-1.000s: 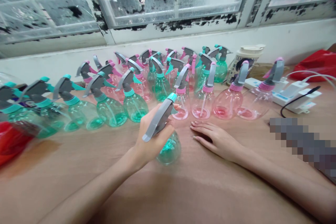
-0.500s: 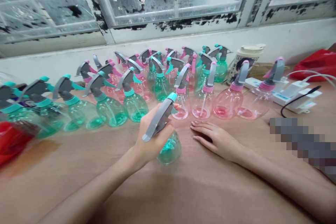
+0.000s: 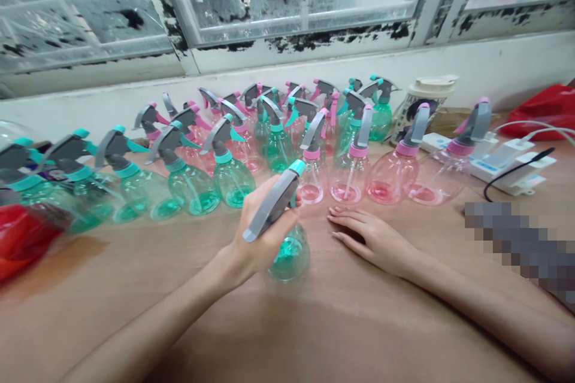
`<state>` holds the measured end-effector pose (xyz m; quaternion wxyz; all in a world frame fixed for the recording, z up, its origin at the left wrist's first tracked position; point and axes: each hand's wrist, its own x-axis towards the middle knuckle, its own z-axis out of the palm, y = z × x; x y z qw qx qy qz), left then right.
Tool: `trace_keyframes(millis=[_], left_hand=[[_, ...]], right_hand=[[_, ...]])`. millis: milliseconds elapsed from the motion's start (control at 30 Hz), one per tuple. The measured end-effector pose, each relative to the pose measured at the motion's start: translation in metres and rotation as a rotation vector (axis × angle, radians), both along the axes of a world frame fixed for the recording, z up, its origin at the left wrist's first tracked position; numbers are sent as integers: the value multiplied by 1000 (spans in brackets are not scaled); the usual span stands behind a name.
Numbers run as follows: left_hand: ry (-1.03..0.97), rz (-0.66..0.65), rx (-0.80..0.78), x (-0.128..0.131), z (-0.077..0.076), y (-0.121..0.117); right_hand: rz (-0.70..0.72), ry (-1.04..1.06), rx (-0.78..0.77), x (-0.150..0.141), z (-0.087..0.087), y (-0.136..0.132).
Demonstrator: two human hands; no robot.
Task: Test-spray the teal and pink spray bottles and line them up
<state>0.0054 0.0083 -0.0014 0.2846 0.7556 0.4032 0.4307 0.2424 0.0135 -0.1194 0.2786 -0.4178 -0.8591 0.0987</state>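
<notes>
My left hand (image 3: 260, 224) is wrapped round the neck of a green spray bottle (image 3: 290, 257) with a grey and turquoise trigger head. The bottle stands at the middle of the wooden table (image 3: 314, 335), its neck hidden by my fingers. My right hand (image 3: 371, 236) lies palm down on the table to the right, fingers stretched out, holding nothing. Just beyond it are several pink spray bottles (image 3: 390, 176). A row of green spray bottles (image 3: 193, 188) stands beyond my left hand and out to the left.
More green and pink bottles crowd together near the wall. At the back right are a lidded cup (image 3: 422, 105), a white power strip (image 3: 507, 173) with cables and a red bag (image 3: 543, 111). Another red bag (image 3: 27, 236) lies at the left edge. A blurred-out patch (image 3: 516, 245) covers the right.
The fingers of my left hand have drawn in closer round the bottle's trigger side. The bottle and my right hand have stayed in place, while the view has shifted very slightly.
</notes>
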Motion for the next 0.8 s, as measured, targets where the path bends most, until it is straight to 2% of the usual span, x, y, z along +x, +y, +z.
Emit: trace_keyframes(millis=[500, 800], left_hand=[[32, 120, 24, 5, -1, -7], [-54, 45, 15, 5, -3, -5]], right_hand=[[-6, -16, -10, 0, -1, 0], [-9, -10, -13, 0, 0, 0]])
